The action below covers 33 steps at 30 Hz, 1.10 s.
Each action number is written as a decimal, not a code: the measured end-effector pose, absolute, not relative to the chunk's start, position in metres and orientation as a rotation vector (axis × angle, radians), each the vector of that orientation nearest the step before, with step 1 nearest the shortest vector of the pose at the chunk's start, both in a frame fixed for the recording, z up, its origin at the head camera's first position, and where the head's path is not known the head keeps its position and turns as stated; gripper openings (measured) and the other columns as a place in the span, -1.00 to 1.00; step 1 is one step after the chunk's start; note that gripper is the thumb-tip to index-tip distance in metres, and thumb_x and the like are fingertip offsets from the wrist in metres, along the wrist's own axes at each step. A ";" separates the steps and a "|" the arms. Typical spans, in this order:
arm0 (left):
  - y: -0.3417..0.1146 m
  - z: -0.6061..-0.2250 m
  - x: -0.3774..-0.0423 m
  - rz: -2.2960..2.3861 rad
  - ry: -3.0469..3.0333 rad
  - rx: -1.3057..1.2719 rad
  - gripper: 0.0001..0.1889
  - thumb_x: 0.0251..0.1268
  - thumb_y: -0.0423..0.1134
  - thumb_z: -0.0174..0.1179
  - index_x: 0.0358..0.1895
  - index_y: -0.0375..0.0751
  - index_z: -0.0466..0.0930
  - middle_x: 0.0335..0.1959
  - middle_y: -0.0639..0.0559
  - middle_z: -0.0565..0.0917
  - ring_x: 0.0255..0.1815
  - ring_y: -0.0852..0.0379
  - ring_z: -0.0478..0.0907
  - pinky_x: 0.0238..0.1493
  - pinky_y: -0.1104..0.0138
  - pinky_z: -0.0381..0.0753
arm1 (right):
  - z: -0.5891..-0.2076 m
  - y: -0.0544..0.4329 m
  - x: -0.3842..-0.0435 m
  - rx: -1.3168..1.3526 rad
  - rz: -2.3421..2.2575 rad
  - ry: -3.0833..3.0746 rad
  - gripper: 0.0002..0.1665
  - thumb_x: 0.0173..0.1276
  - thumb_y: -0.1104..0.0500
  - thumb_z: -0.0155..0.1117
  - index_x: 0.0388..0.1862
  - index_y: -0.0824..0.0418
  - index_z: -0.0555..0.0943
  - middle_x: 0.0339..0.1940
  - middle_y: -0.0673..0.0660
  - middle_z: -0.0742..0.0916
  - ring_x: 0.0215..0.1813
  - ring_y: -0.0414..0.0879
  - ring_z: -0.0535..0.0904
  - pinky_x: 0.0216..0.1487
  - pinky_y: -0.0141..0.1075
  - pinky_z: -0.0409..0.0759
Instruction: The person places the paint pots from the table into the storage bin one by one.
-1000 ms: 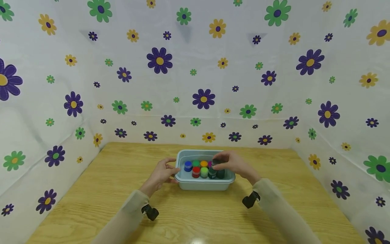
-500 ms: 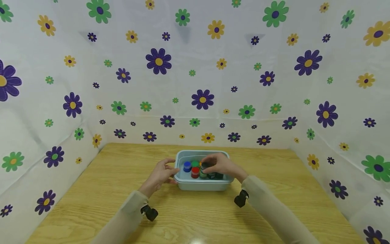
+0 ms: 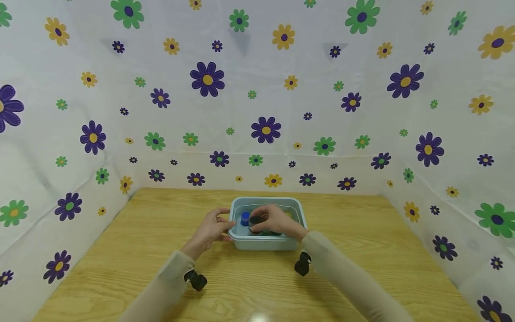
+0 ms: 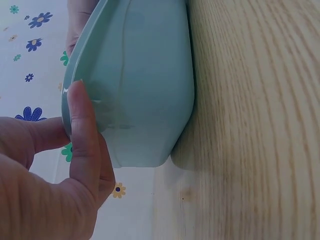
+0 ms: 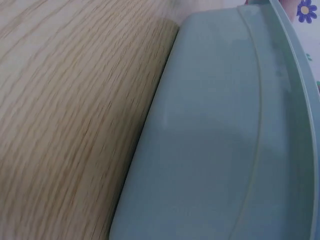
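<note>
A light blue plastic tub [image 3: 265,244] stands on the wooden table. My left hand [image 3: 211,230] grips its left rim; in the left wrist view, fingers and thumb lie on both sides of that rim [image 4: 67,107]. Over the tub's left half, my right hand [image 3: 277,222] pinches a small dark paint jar [image 3: 256,220] by its top. Just left of it a blue paint jar [image 3: 245,218] sits inside the tub. My right hand covers most of the other jars. The right wrist view mainly shows the tub's outer wall [image 5: 205,135].
The wooden table [image 3: 249,286] stretches around the tub on all sides. A white cloth [image 3: 177,112] with printed flowers hangs behind it and along both sides. Each wrist carries a small black camera.
My right hand has moved left across the tub with the dark jar, passing over the light green jar and now covering the red one. The left hand keeps its hold on the rim.
</note>
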<state>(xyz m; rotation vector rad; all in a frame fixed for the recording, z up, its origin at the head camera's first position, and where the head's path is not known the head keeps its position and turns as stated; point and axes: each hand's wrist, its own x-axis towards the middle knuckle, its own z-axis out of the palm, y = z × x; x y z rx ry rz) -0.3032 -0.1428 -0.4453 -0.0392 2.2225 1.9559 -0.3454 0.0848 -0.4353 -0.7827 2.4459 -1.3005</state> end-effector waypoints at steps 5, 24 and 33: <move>-0.144 -0.445 -0.303 1.955 2.223 -0.033 -0.41 0.33 -0.38 0.23 0.40 -0.29 0.28 -0.13 -0.28 0.55 -0.35 0.05 0.60 -0.44 0.19 0.76 | -0.437 0.072 -0.348 -0.864 -1.238 2.494 -0.54 0.19 0.20 0.48 0.08 0.28 0.65 0.00 0.09 0.74 -0.05 -0.15 0.63 0.04 -0.26 0.64; -0.145 -0.443 -0.302 1.942 2.229 -0.008 -0.41 0.34 -0.38 0.21 0.41 -0.29 0.25 -0.07 -0.36 0.53 -0.36 0.04 0.60 -0.41 0.21 0.77 | -0.436 0.057 -0.350 -0.820 -1.154 2.507 -0.55 0.19 0.25 0.47 0.09 0.26 0.66 -0.07 0.13 0.75 -0.23 -0.19 0.61 -0.25 -0.39 0.64; -0.144 -0.444 -0.301 1.930 2.231 -0.011 -0.44 0.35 -0.39 0.20 0.38 -0.28 0.29 -0.07 -0.36 0.54 -0.35 0.05 0.62 -0.33 0.16 0.78 | -0.438 0.057 -0.354 -0.816 -1.049 2.566 -0.52 0.19 0.23 0.48 0.12 0.21 0.66 -0.06 0.09 0.76 -0.14 -0.16 0.64 -0.10 -0.31 0.67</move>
